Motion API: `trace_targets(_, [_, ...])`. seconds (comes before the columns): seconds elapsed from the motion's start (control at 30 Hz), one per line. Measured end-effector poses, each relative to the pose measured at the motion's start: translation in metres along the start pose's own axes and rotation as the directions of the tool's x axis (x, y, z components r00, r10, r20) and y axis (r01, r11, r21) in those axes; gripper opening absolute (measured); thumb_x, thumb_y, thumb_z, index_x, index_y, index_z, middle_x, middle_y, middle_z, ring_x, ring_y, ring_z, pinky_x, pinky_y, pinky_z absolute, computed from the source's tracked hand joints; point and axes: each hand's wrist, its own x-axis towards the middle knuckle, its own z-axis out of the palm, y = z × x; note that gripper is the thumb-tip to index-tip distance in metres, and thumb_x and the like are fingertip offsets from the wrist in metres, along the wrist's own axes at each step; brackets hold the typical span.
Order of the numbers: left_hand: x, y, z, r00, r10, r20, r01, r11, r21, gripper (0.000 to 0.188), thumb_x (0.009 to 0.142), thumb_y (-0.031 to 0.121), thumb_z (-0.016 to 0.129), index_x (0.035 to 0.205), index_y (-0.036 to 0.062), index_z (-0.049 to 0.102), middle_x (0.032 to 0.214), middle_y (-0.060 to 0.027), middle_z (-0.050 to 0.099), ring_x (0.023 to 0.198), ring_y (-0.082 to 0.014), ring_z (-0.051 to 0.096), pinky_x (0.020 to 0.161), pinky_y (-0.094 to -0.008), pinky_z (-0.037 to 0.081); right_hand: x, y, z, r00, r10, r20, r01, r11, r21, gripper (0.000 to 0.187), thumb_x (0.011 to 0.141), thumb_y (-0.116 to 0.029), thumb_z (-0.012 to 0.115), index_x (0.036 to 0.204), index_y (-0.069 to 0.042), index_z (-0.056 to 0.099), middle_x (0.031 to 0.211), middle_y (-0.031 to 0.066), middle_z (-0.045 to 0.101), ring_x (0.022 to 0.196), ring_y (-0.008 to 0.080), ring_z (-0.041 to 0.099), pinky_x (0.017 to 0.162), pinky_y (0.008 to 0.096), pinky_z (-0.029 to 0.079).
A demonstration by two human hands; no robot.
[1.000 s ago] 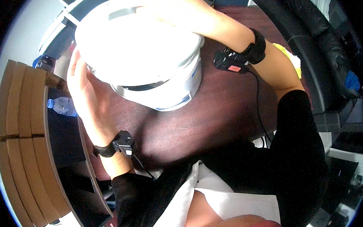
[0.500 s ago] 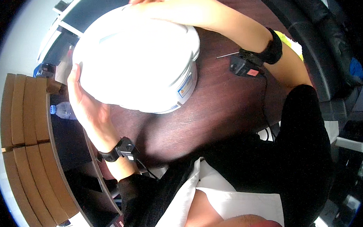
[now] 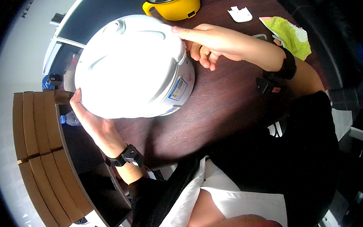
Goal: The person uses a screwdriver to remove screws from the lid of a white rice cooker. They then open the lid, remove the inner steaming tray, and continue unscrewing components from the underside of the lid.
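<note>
A white rice cooker (image 3: 126,71) with a rounded lid stands tilted-looking on the dark wooden table (image 3: 214,107), a label on its near right side. Along its left side lies my left hand (image 3: 96,128), closed around it. That thumb rests at the lid's edge, and the other fingers are hidden behind the body. On the right, my right hand (image 3: 210,42) has its thumb against the lid's rim. Its index finger reaches the cooker's side, while the remaining fingers curl loosely below.
A yellow pot (image 3: 178,7) with a handle stands beyond the cooker. Farther right lie a white plastic piece (image 3: 240,14) and a yellow-green cloth (image 3: 290,38). Brown boxes (image 3: 40,125) are stacked at the left, near a plastic bottle (image 3: 71,119).
My right hand has come from the lid's far side back to its right rim. The view has shifted, bringing the yellow pot, white piece and more of the cloth into sight.
</note>
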Motion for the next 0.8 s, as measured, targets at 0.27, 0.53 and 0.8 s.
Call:
trace_targets(0.27, [0.009, -0.002, -0.012, 0.994, -0.001, 0.108, 0.005, 0.999, -0.042, 0.050, 0.086, 0.035, 0.053, 0.120, -0.0021, 0.049, 0.118, -0.0190, 0.055, 0.103, -0.0241, 0.060, 0.074, -0.0355, 0.058, 0.000, 0.001, 0.001, 1.000, -0.015, 0.022, 0.013, 0.996, 0.088, 0.044, 0.092, -0.044, 0.052, 0.080, -0.002, 0.054, 0.058, -0.0002, 0.046, 0.043, 0.0072, 0.049, 0.039, 0.0204, 0.041])
trace_targets(0.53, [-0.006, 0.003, 0.008, 0.996, 0.088, -0.005, -0.086, 0.984, 0.154, 0.064, 0.085, 0.043, 0.052, 0.129, -0.0031, 0.043, 0.125, -0.0183, 0.050, 0.113, -0.0257, 0.053, 0.083, -0.0352, 0.051, -0.006, -0.010, 0.002, 0.991, -0.075, 0.106, 0.058, 0.985, 0.160, 0.035, 0.096, -0.033, 0.047, 0.074, -0.007, 0.051, 0.052, -0.0027, 0.041, 0.042, 0.0079, 0.046, 0.044, 0.0211, 0.041])
trace_targets(0.8, [-0.006, 0.004, 0.008, 0.990, 0.122, -0.072, -0.103, 0.969, 0.226, 0.064, 0.084, 0.045, 0.052, 0.128, -0.0009, 0.046, 0.126, -0.0187, 0.049, 0.116, -0.0277, 0.050, 0.088, -0.0393, 0.046, -0.003, -0.013, 0.013, 0.977, -0.178, 0.119, 0.159, 0.975, 0.153, 0.034, 0.098, -0.028, 0.043, 0.071, -0.008, 0.046, 0.052, -0.0033, 0.038, 0.043, 0.0081, 0.045, 0.048, 0.0231, 0.042])
